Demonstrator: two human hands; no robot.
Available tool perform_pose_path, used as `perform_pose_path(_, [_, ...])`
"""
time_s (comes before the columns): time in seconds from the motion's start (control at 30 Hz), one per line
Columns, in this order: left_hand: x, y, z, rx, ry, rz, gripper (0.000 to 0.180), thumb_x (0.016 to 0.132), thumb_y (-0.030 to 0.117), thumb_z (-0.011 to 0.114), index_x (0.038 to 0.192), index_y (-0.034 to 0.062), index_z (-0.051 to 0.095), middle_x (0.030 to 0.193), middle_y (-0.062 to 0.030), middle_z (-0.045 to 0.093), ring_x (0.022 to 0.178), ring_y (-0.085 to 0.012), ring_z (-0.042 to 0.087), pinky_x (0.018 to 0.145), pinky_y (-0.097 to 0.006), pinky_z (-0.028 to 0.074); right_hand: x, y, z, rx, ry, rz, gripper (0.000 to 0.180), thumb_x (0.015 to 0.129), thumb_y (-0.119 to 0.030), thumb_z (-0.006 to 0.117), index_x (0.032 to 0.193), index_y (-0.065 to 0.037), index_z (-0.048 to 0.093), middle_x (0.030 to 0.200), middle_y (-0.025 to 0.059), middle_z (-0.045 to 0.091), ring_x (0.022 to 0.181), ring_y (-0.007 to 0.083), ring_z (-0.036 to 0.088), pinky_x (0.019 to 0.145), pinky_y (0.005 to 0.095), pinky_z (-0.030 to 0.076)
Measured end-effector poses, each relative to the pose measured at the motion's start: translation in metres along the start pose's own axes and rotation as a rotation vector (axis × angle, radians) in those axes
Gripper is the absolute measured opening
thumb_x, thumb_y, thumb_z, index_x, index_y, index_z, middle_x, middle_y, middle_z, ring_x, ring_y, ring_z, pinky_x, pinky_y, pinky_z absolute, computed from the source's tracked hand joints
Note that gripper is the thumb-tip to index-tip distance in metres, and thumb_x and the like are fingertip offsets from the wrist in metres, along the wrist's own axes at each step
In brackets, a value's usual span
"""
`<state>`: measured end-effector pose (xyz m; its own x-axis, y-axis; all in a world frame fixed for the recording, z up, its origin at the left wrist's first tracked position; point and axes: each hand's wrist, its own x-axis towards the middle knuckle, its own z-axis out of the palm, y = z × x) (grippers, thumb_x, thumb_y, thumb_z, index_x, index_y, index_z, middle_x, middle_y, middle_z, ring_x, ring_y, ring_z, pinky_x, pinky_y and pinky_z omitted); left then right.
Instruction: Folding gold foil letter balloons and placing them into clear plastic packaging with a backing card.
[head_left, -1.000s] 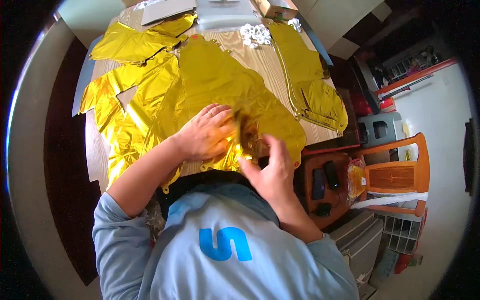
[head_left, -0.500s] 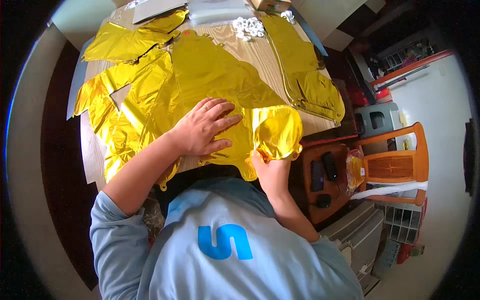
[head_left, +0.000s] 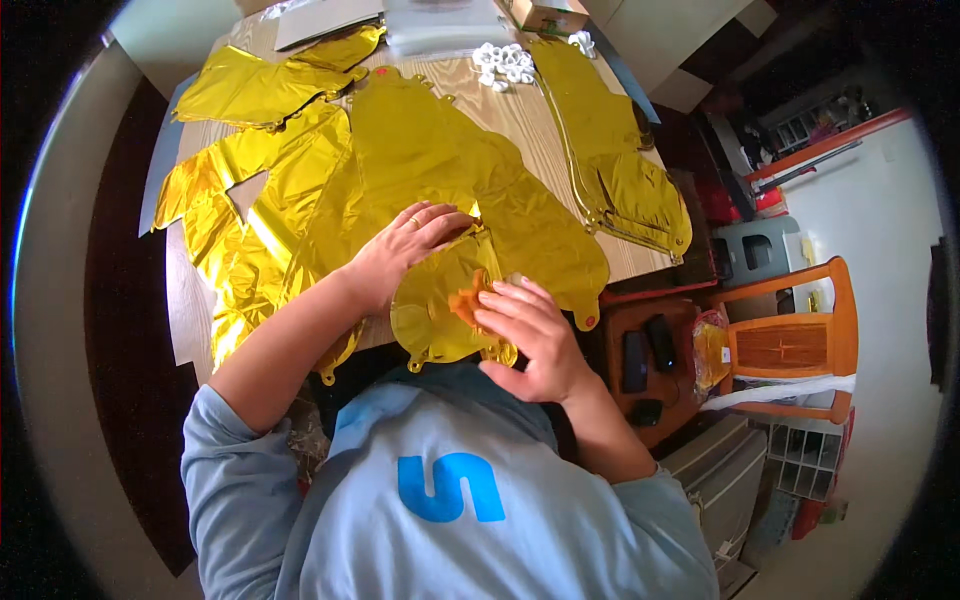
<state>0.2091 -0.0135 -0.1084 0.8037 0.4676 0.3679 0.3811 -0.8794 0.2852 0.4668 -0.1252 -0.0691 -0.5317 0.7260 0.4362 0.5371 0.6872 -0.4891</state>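
A flat gold foil balloon (head_left: 430, 140) is spread over the near middle of the table. A rounded part of it, the folded flap (head_left: 430, 315), lies doubled over at the table's front edge. My left hand (head_left: 408, 248), a ring on one finger, rests on the foil along the top of this flap with its fingers stretched out. On the flap's right side my right hand (head_left: 538, 340) lies with fingers extended, touching the shiny foil, which mirrors it in orange. Neither hand grips anything that I can see.
More gold foil balloons (head_left: 240, 85) overlap at the left, and a folded gold foil piece (head_left: 610, 130) lies at the right. White rings (head_left: 502, 63), clear plastic bags (head_left: 445, 25) and a cardboard box (head_left: 545, 15) are at the back. A wooden chair (head_left: 785, 330) stands right.
My right hand has let go of the foil edge it pinched and now lies on it with fingers extended. The foil's right end has unfolded outward; a near part is turned over leftward.
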Motion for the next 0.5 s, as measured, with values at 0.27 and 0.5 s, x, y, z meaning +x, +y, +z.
perform_pose_path(0.27, [0.003,0.003,-0.003,-0.028,-0.042,-0.06,0.076,0.084,0.044,0.061,0.147,0.004,0.046,0.156,-0.0144,0.037,0.145,-0.0329,0.034,0.122,-0.051,0.024,0.015,0.048,0.003,-0.169,-0.092,0.044,0.045,0.097,-0.026,0.061,0.135,-0.002,0.06,0.143,0.0156,0.056,0.136,0.0348,0.049,0.117,0.0536,0.032])
perform_pose_path(0.5, [0.003,0.001,0.001,0.051,-0.045,-0.047,0.079,0.082,0.045,0.062,0.148,0.0042,0.045,0.156,-0.0142,0.037,0.144,-0.0331,0.035,0.122,-0.051,0.025,0.017,0.049,0.002,-0.137,-0.152,-0.003,0.049,0.099,-0.028,0.06,0.14,-0.002,0.055,0.15,0.0154,0.051,0.14,0.0355,0.044,0.118,0.0547,0.029])
